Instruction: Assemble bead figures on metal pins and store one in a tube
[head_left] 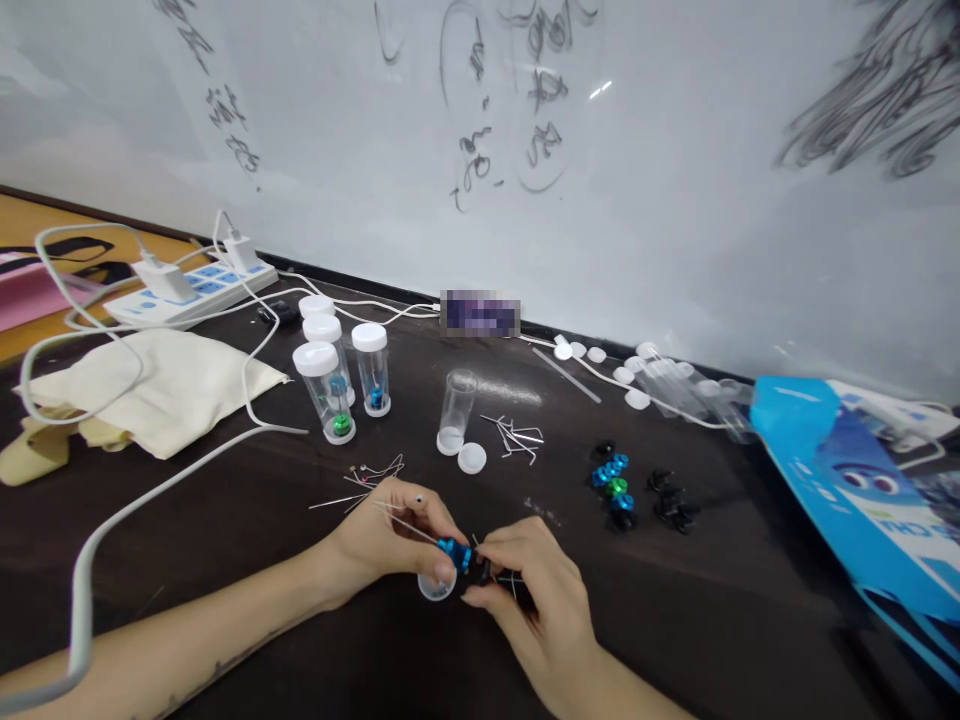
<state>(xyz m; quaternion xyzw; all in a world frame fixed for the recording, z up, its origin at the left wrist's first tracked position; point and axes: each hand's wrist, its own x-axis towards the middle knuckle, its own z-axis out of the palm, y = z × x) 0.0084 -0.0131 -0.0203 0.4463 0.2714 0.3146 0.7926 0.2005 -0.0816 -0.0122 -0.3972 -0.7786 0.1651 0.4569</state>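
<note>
Pinched in my left hand (401,525) is a shiny blue spool-shaped part (454,553), with a thin metal wire (409,523) running back from it across the fingers. My right hand (544,590) is closed at the fingertips on a small black piece (480,572), close against the blue part; whether they touch I cannot tell. Under the left fingertips lies a translucent round cap (436,588). Thin wires with small beads (367,480) lie beyond my left hand. Bent metal rods (516,436) rest farther back, near an uncapped clear tube (457,410) and a white cap (472,459).
Capped clear tubes (322,390) holding coloured parts stand at left. Blue, green and black spool parts (616,487) and black pieces (673,502) lie at right. White cables (97,540) loop near a power strip (195,290) and cream cloth (172,380). A blue bag (847,490) sits far right.
</note>
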